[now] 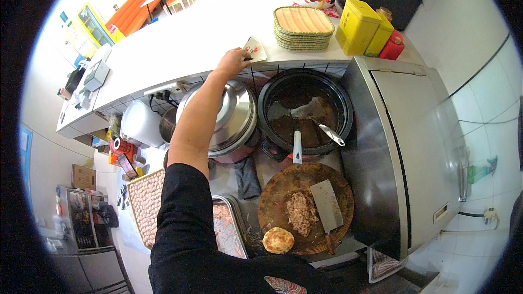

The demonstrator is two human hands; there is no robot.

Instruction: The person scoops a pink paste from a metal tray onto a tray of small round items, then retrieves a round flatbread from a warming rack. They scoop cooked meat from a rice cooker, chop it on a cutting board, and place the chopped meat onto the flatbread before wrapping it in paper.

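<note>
My left hand reaches to the far counter, its fingers and thumb at the near-left corner of a white printed paper bag. My right hand is out of view. Before me, a round wooden chopping board carries a heap of chopped meat. A cleaver lies flat on the right of the meat, its wooden handle towards me. At the board's near-left edge rests a round browned flatbread.
Beyond the board stands a black pot of dark liquid with two handled utensils. Left of it is a lidded steel pot. A metal tray holds food. Woven trays are stacked beside yellow tins. A steel cabinet bounds the right.
</note>
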